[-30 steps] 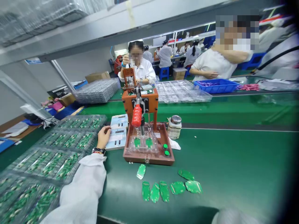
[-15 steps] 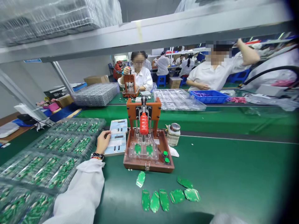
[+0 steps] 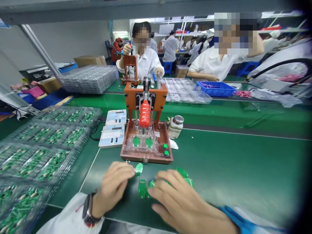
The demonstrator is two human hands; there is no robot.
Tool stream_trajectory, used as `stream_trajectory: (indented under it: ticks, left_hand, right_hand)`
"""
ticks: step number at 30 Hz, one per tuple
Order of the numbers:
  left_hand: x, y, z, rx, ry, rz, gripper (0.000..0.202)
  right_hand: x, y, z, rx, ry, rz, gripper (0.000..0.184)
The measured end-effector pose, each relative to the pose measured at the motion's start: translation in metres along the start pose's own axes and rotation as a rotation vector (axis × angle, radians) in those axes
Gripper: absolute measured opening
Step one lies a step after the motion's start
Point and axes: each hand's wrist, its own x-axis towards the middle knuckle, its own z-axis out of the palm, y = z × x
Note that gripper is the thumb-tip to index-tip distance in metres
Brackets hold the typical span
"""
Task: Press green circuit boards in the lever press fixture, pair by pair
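Note:
My left hand (image 3: pixel 114 182) hovers low over the bench, fingers bent and thumb apart, its fingertips beside a single green circuit board (image 3: pixel 138 169). To the right, my right hand (image 3: pixel 176 196) spreads its fingers above a group of similar boards and covers part of them. One uncovered green board (image 3: pixel 142 188) lies left of its fingertips; another board (image 3: pixel 182 172) shows behind it. Neither hand visibly holds anything. Beyond both hands stands a test press (image 3: pixel 145 152) with a red handle (image 3: pixel 145 113) and two green boards under its clear plate.
Stacked clear trays (image 3: pixel 52 136) of green boards stand at left. Two light-blue meter boxes (image 3: pixel 112 136) sit left of the press; a capped jar (image 3: pixel 175 127) and white tissue (image 3: pixel 173 144) are at its right. Co-workers sit across the bench, near a blue basket (image 3: pixel 215 89).
My left hand has left the meter boxes and come down toward the single board. My right hand has entered over the grouped boards. The view has tilted down.

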Motion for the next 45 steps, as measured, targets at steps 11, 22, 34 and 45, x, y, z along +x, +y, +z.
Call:
stream_trajectory:
  ticks: [11,22,34,45]
  left_hand:
    - [-0.035,-0.006,0.035,0.118,-0.463,-0.241,0.054]
    - [-0.029,-0.007,0.033,0.167,-0.406,-0.176,0.032]
    - [-0.035,0.018,0.031,0.357,-0.278,-0.335,0.029]
    - [-0.049,0.011,0.026,0.023,-0.314,-0.309,0.046]
  right_hand:
    - [0.012,0.012,0.075,0.014,-0.274,0.115,0.036]
    - [0.002,0.024,0.07,0.171,-0.215,0.17,0.026]
    - [0.01,0.043,0.073,0.278,-0.119,0.171,0.032]
    - [0.011,0.038,0.074,0.232,-0.206,0.149,0.036]
